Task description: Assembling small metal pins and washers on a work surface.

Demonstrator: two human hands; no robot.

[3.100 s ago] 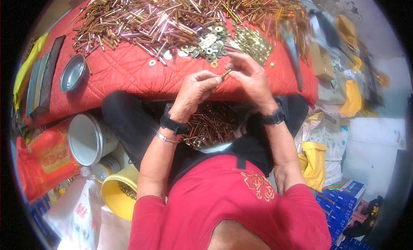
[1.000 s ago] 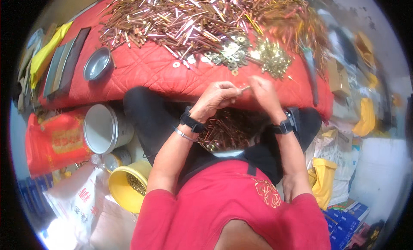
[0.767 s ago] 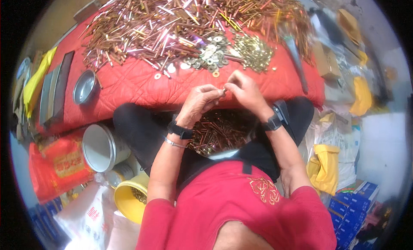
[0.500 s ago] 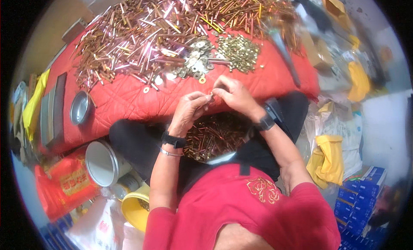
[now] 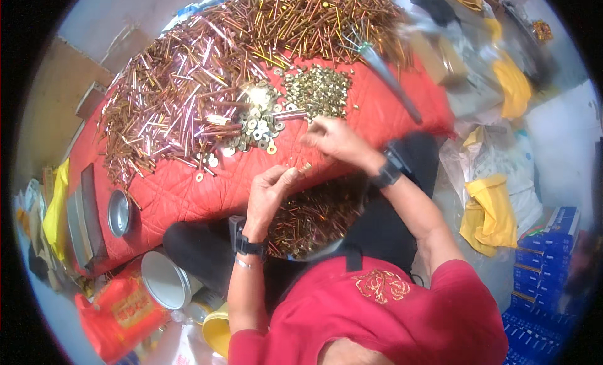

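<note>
Between the thumb and fingertips of my left hand [image 5: 270,192] is a small brass-coloured fastener [image 5: 306,168], too small to make out fully. My right hand [image 5: 342,142] is apart from it, over the red quilted cover [image 5: 169,183], just below a heap of small brass-coloured nuts [image 5: 317,89]. Its fingers are bent and smeared by motion, so I cannot tell whether they hold anything. Round flat washers [image 5: 257,128] lie left of the nuts. Behind them spreads a large pile of copper-coloured metal rods [image 5: 188,95]. More rods fill a container [image 5: 314,217] between my legs.
A metal bowl [image 5: 119,213] sits at the cover's left side. Lower left are a white bucket [image 5: 164,280], a yellow bucket [image 5: 217,330] and a red bag [image 5: 119,315]. On the right lie a long-handled tool [image 5: 392,82], a yellow bag [image 5: 487,214] and stacked blue boxes [image 5: 540,264].
My hands have parted. The right one has drawn away from the left, toward the nuts, while the left keeps the small fastener. The whole view has shifted slightly.
</note>
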